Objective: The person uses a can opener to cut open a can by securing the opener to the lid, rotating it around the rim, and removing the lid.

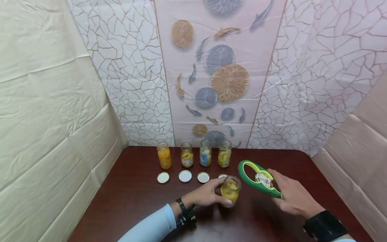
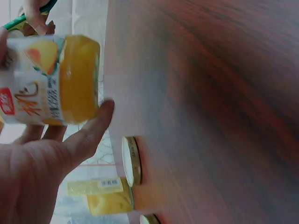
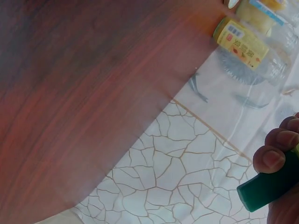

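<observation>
My left hand [image 1: 208, 194] grips an uncovered glass jar [image 1: 229, 194] of yellow fruit, fingers and thumb round its side. Printed with a peach, the jar's label [image 2: 35, 79] shows in the left wrist view, where the jar is close over the tabletop. To the right, my right hand [image 1: 294, 195] holds a green jar opener [image 1: 257, 179] with a lighter green inner edge, raised above the table and apart from the jar. One end of the opener [image 3: 266, 189] sticks out of that hand in the right wrist view.
Several uncovered fruit jars stand in a row at the back, from an orange-filled jar [image 1: 164, 156] to a yellow one [image 1: 224, 154]. Lids lie before them, such as a white lid [image 1: 185, 176]; the rightmost is partly hidden. Patterned cloth [image 1: 145, 84] hangs behind the dark table [image 1: 133, 195].
</observation>
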`<state>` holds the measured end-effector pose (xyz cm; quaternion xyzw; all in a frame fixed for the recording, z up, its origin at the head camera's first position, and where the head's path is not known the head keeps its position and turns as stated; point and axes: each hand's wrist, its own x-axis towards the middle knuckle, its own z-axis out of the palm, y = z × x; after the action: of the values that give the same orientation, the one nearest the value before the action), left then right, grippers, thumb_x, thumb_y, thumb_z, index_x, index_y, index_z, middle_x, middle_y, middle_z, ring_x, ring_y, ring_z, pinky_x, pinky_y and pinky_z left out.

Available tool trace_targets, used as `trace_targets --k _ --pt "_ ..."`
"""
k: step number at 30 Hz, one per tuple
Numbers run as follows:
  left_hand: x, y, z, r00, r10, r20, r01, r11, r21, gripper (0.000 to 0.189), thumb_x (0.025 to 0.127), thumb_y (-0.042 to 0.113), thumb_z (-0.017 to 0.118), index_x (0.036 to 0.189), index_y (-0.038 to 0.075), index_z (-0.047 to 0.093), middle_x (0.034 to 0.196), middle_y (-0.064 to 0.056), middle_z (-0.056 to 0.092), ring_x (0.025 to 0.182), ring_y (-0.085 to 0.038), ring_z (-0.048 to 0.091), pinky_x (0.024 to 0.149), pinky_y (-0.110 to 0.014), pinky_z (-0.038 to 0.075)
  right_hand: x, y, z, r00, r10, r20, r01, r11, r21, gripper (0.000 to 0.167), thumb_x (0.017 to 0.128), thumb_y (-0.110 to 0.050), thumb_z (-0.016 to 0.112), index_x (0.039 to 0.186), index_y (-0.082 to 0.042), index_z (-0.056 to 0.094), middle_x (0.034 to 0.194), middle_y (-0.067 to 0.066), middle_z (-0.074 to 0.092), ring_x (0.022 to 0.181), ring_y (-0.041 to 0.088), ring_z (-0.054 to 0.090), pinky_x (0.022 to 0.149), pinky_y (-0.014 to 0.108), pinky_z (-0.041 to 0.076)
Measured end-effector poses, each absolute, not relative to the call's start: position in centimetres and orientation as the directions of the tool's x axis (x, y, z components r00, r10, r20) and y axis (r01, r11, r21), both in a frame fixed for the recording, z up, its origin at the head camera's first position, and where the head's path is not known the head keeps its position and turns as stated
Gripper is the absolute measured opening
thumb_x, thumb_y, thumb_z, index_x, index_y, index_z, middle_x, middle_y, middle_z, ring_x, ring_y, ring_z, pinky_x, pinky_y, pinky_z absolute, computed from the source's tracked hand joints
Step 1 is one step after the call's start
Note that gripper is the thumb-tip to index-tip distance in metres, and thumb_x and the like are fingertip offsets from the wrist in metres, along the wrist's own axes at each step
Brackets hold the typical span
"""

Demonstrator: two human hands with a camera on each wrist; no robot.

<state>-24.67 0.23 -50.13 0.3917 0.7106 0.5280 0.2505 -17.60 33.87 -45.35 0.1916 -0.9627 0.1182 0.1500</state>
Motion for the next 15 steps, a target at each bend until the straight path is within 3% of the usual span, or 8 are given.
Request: trace_targets --k 7,10,15 --pt "-26.1 4.0 -50.2 -0.687 0.713 0.14 0.429 0.243 0.87 0.057 0.099 0.028 0.079 0.149 0.029 0.053 0.141 0.004 0.067 0.134 -0.008 0.063 0.107 -0.027 0.055 -16.3 33.6 -45.5 -0.843 -0.363 0.398 -0.451 0.88 -0.153 0.085 0.068 -0.019 0.087 0.144 -0.004 0.053 0.12 0.003 0.071 0.094 0.009 0.064 0.07 0.029 0.053" --pt "-27.2 6.1 -50.6 -0.742 0.656 0.136 0.42 0.298 0.857 0.057 0.099 0.026 0.079 0.15 0.029 0.053 0.145 0.003 0.065 0.133 -0.011 0.063 0.105 -0.028 0.056 -15.6 33.4 -45.6 -0.851 -0.359 0.383 -0.444 0.882 -0.16 0.086 0.068 -0.02 0.088 0.145 -0.005 0.052 0.123 0.002 0.071 0.095 0.007 0.063 0.07 0.027 0.052" --pt "-29.5 9.3 -51.0 -0.806 0.576 0.137 0.406 0.37 0.835 0.058 0.099 0.033 0.08 0.149 0.023 0.053 0.138 -0.003 0.068 0.119 -0.016 0.069 0.095 -0.03 0.058 -14.7 33.1 -45.9 -0.871 -0.343 0.352 -0.424 0.886 -0.189 0.087 0.07 -0.021 0.087 0.147 -0.006 0.051 0.125 0.001 0.07 0.095 0.007 0.063 0.07 0.026 0.051"
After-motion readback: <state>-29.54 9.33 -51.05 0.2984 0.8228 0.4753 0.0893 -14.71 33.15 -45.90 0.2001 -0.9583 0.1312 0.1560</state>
